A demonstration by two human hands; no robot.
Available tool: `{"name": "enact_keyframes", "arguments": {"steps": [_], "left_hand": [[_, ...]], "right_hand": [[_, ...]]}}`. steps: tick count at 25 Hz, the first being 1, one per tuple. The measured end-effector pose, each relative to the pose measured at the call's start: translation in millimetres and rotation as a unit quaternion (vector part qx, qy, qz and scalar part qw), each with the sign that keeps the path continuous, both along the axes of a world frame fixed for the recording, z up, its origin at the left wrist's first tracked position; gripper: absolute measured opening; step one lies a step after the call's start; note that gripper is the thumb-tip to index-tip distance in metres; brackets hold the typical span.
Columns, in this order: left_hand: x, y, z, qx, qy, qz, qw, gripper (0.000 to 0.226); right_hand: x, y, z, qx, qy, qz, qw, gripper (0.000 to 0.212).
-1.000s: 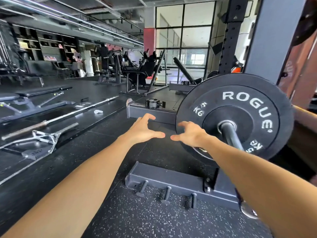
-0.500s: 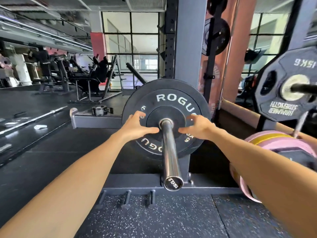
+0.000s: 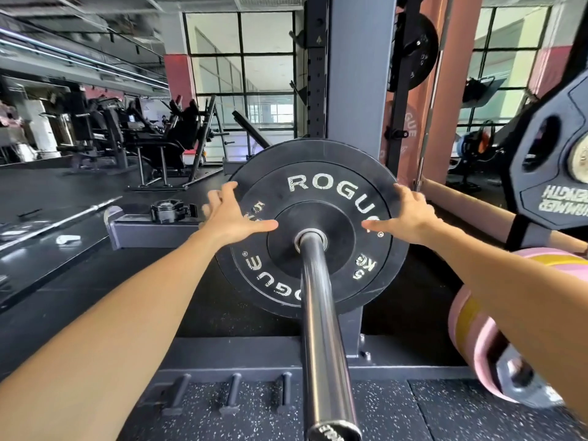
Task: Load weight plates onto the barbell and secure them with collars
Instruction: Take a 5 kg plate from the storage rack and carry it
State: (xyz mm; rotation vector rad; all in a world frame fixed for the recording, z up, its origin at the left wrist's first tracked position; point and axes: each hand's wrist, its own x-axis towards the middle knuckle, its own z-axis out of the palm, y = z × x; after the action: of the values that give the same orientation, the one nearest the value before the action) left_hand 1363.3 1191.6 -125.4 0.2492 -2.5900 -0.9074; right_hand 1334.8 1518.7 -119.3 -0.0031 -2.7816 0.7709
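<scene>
Black rubber gym floor (image 3: 79,281) fills the left of my view, with a bare barbell (image 3: 60,218) lying on it far to the left and machines and tall windows behind. Just right of that, a collar (image 3: 170,211) sits on the grey rack foot (image 3: 152,232), well apart from the plate.

My left hand (image 3: 230,214) lies flat on the left edge of the black 5 kg Rogue plate (image 3: 313,229), its fingers (image 3: 226,191) spread and straight, thumb pointing toward the hub. I see nothing pinched.

That plate sits on the barbell sleeve (image 3: 321,329), pushed well in toward the grey rack upright (image 3: 359,74); the sleeve runs from the plate's centre down toward me, its end cap at the bottom edge. Three short storage pegs (image 3: 234,393) stick out of the rack base below it.

My right hand (image 3: 410,216) rests on the plate's right edge, fingers curving over the rim, thumb stretched toward the hub.

Farther right, a pink and yellow plate (image 3: 471,338) shows under my forearm, and a dark 15 kg plate (image 3: 553,173) hangs at the far edge.
</scene>
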Motion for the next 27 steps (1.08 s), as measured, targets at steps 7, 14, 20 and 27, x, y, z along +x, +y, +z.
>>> {"name": "enact_keyframes", "arguments": {"steps": [7, 14, 20, 27], "left_hand": [[-61.2, -39.4, -35.9, 0.140, 0.026, 0.018, 0.990, 0.128], [-61.5, -40.4, -51.4, 0.140, 0.083, 0.018, 0.986, 0.099], [-8.4, -36.7, -52.6, 0.138, 0.064, 0.015, 0.988, 0.097], [103.5, -27.8, -58.1, 0.147, 0.051, 0.011, 0.988, 0.100]], "right_hand": [[-65.1, 3.9, -13.8, -0.175, 0.037, -0.002, 0.984, 0.120], [-70.0, 7.2, -20.0, -0.263, 0.060, 0.007, 0.963, 0.098], [-16.2, 11.9, -16.1, -0.251, 0.054, 0.002, 0.966, 0.106], [95.9, 20.5, -11.2, -0.242, 0.066, 0.015, 0.968, 0.116]]}}
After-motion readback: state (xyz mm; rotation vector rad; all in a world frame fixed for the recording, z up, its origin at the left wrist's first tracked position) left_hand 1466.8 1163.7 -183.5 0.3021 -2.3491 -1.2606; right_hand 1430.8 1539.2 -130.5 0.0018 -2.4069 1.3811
